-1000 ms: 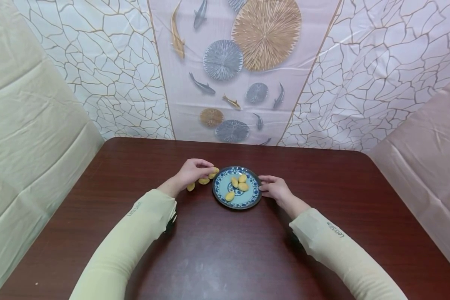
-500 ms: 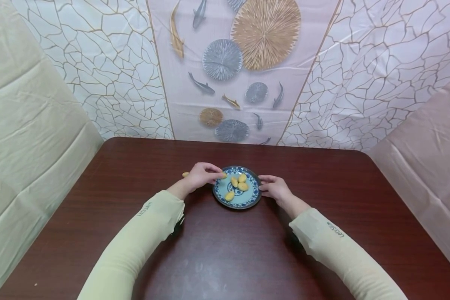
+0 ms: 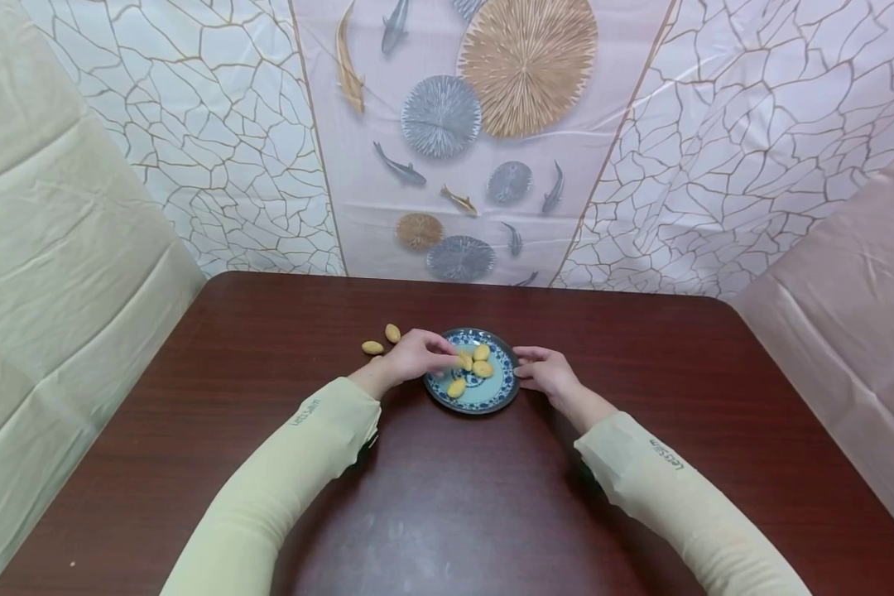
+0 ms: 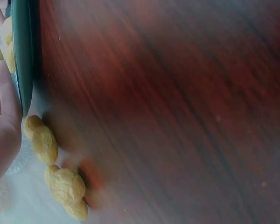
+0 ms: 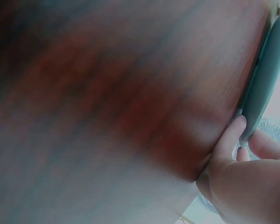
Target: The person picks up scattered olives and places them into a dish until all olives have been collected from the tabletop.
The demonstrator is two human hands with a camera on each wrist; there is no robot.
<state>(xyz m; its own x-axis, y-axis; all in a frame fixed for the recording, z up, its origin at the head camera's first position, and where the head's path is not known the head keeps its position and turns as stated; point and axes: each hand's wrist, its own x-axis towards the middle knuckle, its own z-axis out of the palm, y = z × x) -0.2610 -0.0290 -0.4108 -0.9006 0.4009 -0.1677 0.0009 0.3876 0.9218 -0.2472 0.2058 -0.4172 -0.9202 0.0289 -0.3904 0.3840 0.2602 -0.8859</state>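
A blue patterned plate (image 3: 493,406) sits mid-table with several yellow peanut-like pieces (image 3: 482,369) on it. My left hand (image 3: 447,360) reaches over the plate's left side with its fingers curled; the piece it pinches is mostly hidden under the fingertips. In the left wrist view my left hand (image 4: 2,116) lies beside the plate's rim (image 4: 23,56). My right hand (image 3: 525,370) holds the plate's right edge. In the right wrist view my right hand (image 5: 242,140) pinches the plate's rim (image 5: 266,79) between thumb and fingers.
Loose yellow pieces (image 3: 372,348) lie on the dark wooden table (image 3: 447,497) just left of the plate, behind my left hand; the left wrist view shows these pieces (image 4: 44,142) too. Draped cloth walls stand close around the table.
My left hand has moved right with one piece, from the loose pile to above the plate. Two loose pieces are now uncovered. The right hand has stayed on the rim.
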